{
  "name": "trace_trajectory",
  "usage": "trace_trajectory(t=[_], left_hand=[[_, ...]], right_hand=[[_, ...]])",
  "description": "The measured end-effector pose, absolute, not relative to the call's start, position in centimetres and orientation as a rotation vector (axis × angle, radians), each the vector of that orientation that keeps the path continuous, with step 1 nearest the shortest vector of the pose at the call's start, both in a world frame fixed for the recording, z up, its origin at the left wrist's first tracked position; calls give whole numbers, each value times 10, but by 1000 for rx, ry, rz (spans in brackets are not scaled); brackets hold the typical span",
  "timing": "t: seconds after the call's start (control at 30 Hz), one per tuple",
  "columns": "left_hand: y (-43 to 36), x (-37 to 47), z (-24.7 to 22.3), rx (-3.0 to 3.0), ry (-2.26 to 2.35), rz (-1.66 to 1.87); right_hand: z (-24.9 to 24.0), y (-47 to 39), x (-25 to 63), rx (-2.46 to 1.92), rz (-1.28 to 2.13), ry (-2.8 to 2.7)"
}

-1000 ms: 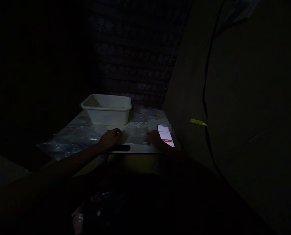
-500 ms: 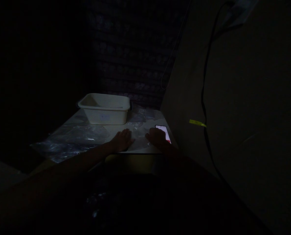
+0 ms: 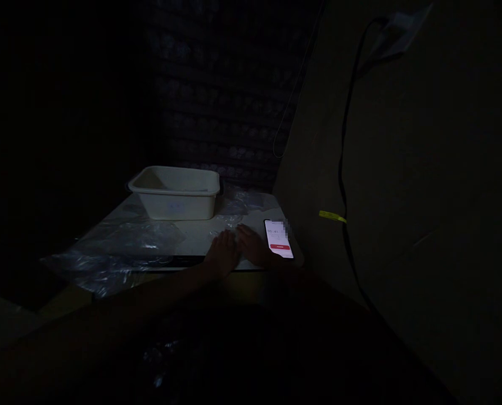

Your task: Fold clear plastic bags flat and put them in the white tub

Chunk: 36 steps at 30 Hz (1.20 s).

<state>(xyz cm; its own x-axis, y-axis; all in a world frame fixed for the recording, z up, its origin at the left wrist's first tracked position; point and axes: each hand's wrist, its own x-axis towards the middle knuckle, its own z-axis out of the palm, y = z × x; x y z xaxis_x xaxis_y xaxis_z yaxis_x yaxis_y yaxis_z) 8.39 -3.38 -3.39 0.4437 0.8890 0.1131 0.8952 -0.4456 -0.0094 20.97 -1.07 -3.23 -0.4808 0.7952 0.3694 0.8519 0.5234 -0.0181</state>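
My left hand [image 3: 222, 253] lies near the front edge of the white table [image 3: 194, 230], palm down with its fingers pointing forward. Close beside it, my right hand [image 3: 253, 246] rests with fingers stretched toward the left hand. Thin clear plastic [image 3: 219, 226] shows just beyond the fingertips; whether any lies under the palms is hidden. A lit phone [image 3: 278, 239] with a red bar on its screen sits right of my right hand. Both hands are dim, and nothing is visible in either.
A white tub [image 3: 177, 194] stands at the back left. Crumpled clear plastic [image 3: 136, 239] hangs over the left front edge, with more [image 3: 238, 201] behind. On the right wall runs a dark cable [image 3: 342, 163] with a yellow tag [image 3: 331, 216].
My left hand has shifted right and my right hand has moved left, off the phone, with its fingers now extended. The phone screen shows fully. The view has tilted slightly.
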Motion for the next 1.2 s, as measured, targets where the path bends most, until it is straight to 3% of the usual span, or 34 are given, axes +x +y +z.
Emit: trace_trajectory(t=[0.2,0.53,1.2], left_hand=[[-35,82,-40,-2638,-1545,-136],[-29,73,-44,-2553,-1606,-95],[-10,32,-34,-2543,-1534,-40]], right_hand=[[-52,-16,207,-1358,-270,-2507],[-49,-19,206,-1750,-228,-2317],[-46,-18,208,-1666,-179,-2439]])
